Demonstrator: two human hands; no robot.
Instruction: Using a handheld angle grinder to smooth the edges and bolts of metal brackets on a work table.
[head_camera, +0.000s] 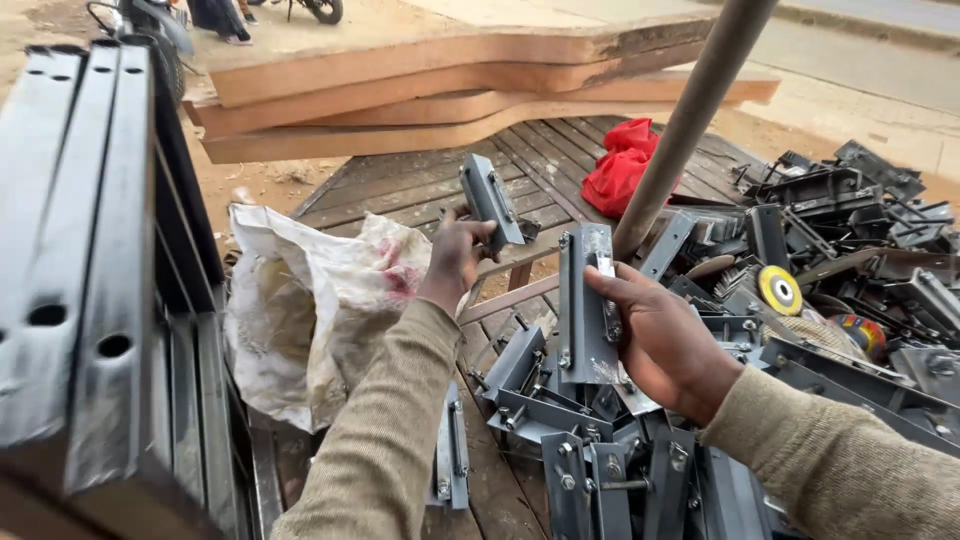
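Above the bracket heap, each hand's grip (left, right) clamps one grey bracket.

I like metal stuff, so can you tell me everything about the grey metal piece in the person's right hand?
The grey metal bracket is a long, folded channel of painted steel, as it looks, with small bolts near its ends and a narrower strip along one side. It stands upright, slightly scuffed and dusty. The right hand grips its right edge, thumb over the front. It is held above a heap of similar brackets.
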